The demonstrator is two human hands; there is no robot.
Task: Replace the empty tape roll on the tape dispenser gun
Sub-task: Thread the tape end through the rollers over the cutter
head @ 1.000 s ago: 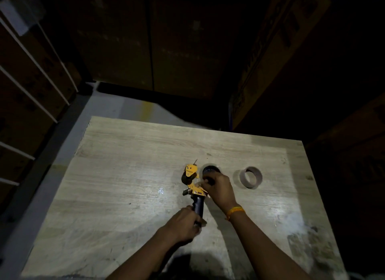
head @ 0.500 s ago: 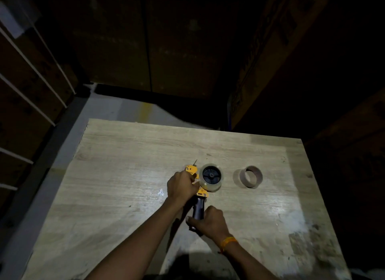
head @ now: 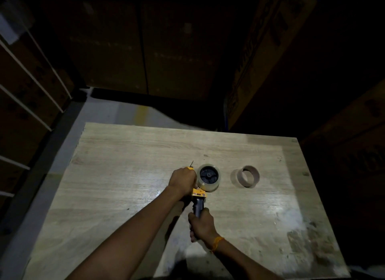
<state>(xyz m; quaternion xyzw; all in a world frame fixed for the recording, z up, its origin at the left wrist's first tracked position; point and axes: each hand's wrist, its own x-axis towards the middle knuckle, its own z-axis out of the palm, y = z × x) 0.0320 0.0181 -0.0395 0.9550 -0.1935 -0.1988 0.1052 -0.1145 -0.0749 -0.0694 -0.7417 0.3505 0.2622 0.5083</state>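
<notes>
A yellow and black tape dispenser gun lies on the pale wooden table. A full clear tape roll sits on its black hub. My left hand covers the gun's front end, fingers touching the roll's left edge. My right hand, with an orange wristband, is closed around the black handle. The empty brown cardboard core stands on the table to the right of the gun, apart from both hands.
Large cardboard boxes stand in the dark beyond the table's far edge and to the right. Strapped boxes line the left side. Grey floor shows at the far left corner. The table's right front is scuffed.
The hands swapped places: the right hand left the roll and took the handle, the left hand moved from the handle up to the gun's front. The new roll now shows on the hub.
</notes>
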